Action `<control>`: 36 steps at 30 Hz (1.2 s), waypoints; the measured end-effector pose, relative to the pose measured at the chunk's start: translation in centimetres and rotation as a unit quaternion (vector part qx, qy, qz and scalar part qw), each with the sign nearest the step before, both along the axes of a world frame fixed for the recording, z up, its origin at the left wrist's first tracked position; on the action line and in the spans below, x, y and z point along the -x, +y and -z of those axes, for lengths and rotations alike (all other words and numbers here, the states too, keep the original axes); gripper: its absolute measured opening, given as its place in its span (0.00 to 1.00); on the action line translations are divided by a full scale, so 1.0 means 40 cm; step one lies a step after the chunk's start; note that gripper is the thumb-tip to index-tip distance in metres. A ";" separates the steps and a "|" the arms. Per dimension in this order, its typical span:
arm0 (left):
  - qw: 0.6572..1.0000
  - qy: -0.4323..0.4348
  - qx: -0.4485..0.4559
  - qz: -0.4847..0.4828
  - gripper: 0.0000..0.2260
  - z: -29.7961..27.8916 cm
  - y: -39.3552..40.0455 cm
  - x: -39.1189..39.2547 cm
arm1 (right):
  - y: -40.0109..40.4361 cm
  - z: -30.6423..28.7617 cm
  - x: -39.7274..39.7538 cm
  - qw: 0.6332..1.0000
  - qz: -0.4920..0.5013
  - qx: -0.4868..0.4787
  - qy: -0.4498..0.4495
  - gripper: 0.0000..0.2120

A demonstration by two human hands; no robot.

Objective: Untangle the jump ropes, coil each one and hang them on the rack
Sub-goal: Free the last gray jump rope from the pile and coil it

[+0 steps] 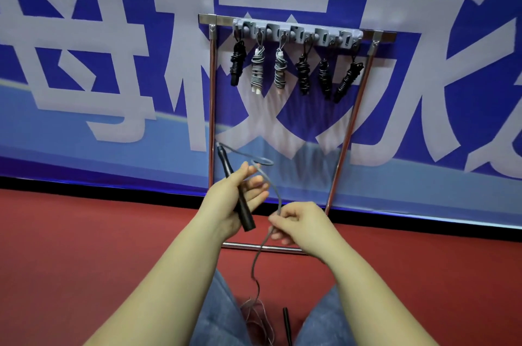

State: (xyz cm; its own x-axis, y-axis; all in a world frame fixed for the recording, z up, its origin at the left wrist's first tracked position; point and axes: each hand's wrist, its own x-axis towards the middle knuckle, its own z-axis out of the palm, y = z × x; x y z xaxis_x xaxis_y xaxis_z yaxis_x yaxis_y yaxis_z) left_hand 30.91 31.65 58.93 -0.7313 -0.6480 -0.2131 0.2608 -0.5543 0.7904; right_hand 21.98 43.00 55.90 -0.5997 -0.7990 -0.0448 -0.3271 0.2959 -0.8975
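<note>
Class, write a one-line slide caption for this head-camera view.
Left hand holds a black handle while the right hand feeds its grey cord; six coiled ropes hang on the rack.

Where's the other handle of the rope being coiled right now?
The second black handle lies on the red floor at the head view's bottom centre, between the person's knees, right of the loose grey cord pile.

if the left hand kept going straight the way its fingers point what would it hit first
Probably the loop of grey rope just past the left hand; beyond it the rack's right leg and banner, though depth is hard to judge.
</note>
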 end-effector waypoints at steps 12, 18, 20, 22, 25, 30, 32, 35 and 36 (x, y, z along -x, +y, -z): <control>0.951 -0.163 0.221 0.144 0.07 0.057 0.019 -0.009 | 0.025 -0.079 0.055 0.850 0.178 0.321 -0.378 0.06; 0.994 -0.094 0.047 0.038 0.07 0.031 0.017 -0.003 | 0.036 -0.048 0.040 0.997 0.013 0.019 -0.080 0.13; 0.998 -0.064 -0.003 0.013 0.06 0.023 0.013 -0.004 | 0.028 -0.009 0.019 0.988 -0.059 -0.096 0.102 0.13; 0.999 -0.042 -0.022 0.001 0.07 0.018 0.011 -0.007 | 0.017 0.024 0.005 0.971 -0.070 -0.111 0.199 0.07; 1.000 -0.020 0.002 -0.002 0.07 0.027 0.005 -0.007 | 0.006 0.055 0.008 0.980 -0.027 -0.059 0.187 0.06; 0.984 -0.086 0.151 0.030 0.07 0.092 0.008 0.001 | 0.008 0.031 0.001 0.958 0.094 0.153 -0.222 0.05; 0.975 -0.111 0.177 0.080 0.08 0.122 0.021 0.003 | 0.014 0.018 0.010 0.905 0.138 0.227 -0.332 0.05; 0.961 -0.133 0.199 0.141 0.07 0.149 0.038 0.001 | 0.026 0.006 0.031 0.841 0.161 0.302 -0.418 0.05; 0.956 -0.143 0.210 0.147 0.07 0.154 0.040 0.000 | 0.030 0.004 0.037 0.837 0.165 0.309 -0.421 0.05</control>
